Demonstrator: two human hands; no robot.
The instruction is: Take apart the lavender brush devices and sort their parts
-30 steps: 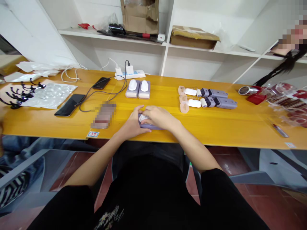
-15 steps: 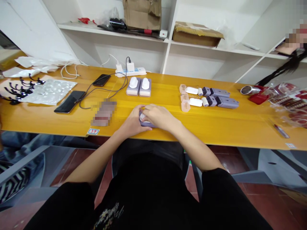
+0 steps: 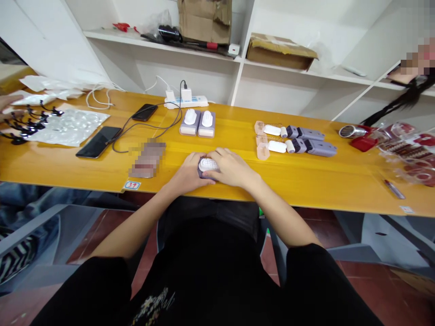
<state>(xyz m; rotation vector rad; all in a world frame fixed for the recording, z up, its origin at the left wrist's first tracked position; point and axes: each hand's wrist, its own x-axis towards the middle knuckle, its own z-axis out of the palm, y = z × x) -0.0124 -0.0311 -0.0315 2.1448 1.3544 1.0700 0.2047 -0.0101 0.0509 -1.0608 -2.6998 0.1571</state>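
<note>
While the left hand curls around one end of a purple case near the front edge of the tabletop, the right hand closes over the other end, its thumb reaching to the white head on top. Both hands are bent and partly closed, gripping the case between them; what the fingers do beneath or behind it cannot be told.

Uneven pressure from the thumbs could seat the head crookedly or make the case skid. Since the edge is near, a slip toward the body could send it to the floor. The right hand also covers much of the case, so a poor fit there might go unnoticed.

As for containers, two more cases, one at left and one at right, stand side by side farther back, each with a white head upright on top; their insides are hidden. On the shelf, a cardboard box hides whatever it may hold. At the far right, clear packs hold dark red things, too blurred to name.
</note>
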